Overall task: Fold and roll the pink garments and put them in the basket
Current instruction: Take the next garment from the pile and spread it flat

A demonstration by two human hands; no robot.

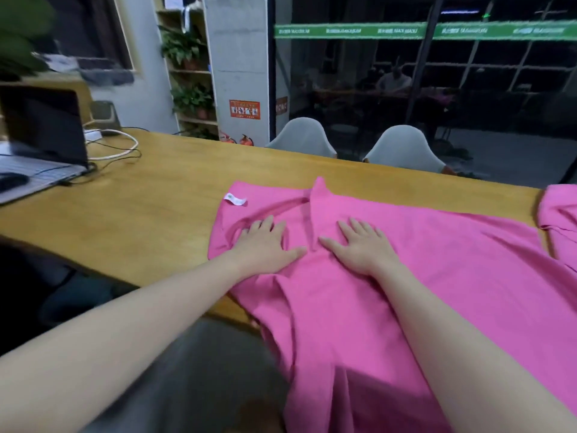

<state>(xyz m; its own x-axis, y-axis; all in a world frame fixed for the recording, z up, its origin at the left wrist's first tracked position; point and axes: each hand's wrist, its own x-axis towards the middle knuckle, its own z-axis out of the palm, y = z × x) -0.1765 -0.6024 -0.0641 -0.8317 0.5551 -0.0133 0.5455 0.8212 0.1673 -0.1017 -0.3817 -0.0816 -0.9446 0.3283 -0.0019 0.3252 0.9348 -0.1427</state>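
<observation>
A large pink garment (437, 260) lies spread over the wooden table (140, 214), its near part hanging over the front edge. A white label (235, 200) sticks out at its far left corner. My left hand (265, 243) rests flat on the cloth near its left end, fingers straight. My right hand (362, 248) presses flat beside it, just right of a raised crease. A second pink garment (562, 214) lies at the right edge of the view. No basket is in view.
An open laptop (40, 145) with a mouse (12, 181) and several cables (115, 148) sits at the table's far left. Two white chairs (402, 150) stand behind the far edge. Shelves with plants (190, 73) and a glass wall are beyond.
</observation>
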